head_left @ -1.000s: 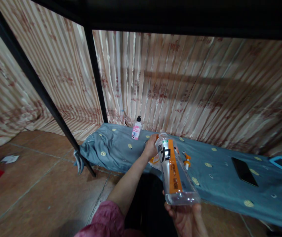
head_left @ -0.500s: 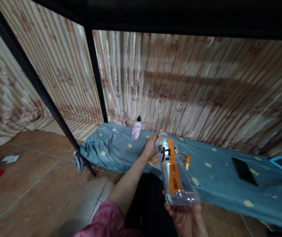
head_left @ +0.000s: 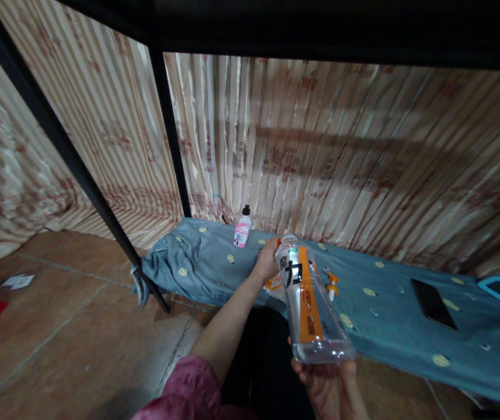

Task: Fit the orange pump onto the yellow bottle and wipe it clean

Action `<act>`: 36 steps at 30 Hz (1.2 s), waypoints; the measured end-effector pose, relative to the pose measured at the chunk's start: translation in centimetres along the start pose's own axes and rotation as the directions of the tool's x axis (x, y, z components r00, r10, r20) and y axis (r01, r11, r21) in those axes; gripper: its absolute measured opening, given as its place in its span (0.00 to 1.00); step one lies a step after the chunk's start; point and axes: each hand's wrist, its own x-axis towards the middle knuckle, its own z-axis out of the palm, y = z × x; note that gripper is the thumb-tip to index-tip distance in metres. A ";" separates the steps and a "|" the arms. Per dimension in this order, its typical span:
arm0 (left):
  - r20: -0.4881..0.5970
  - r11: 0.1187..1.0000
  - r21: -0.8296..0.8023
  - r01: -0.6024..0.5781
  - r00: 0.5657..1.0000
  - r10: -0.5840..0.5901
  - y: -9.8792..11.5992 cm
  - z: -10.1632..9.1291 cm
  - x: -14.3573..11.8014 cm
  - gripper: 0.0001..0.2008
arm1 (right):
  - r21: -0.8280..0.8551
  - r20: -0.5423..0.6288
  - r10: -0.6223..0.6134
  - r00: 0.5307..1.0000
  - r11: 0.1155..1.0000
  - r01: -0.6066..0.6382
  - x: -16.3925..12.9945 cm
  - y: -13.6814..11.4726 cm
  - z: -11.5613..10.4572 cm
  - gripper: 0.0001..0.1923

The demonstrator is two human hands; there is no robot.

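Holding clear btl [head_left: 313, 309], lower ctr of frame.
R hand [head_left: 329, 385] clasps base; L hand [head_left: 268, 260] by neck, fingers part-hidden, can't tell grip.

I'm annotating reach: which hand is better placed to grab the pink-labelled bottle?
Probably the left hand: beside the neck of the clear bottle, it looks nearer the pink-labelled bottle. The right hand is farther off, supporting the clear bottle's base.

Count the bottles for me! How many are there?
2 that I can see: a clear bottle in the right hand, and a pink-labelled bottle on the blue-grey cloth. Others could be hidden behind the clear bottle.
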 end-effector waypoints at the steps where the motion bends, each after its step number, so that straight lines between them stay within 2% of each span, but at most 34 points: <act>1: 0.001 1.000 -0.010 0.002 1.000 -0.002 0.0 0.0 0.0 0.16 | -0.001 0.002 -0.001 1.000 1.000 0.001 0.0 0.0 0.0 0.26; 36: 0.015 1.000 -0.001 -0.012 1.000 0.012 -0.1 0.0 -0.1 0.18 | -0.022 -0.008 -0.002 1.000 1.000 0.001 0.0 0.0 0.0 0.26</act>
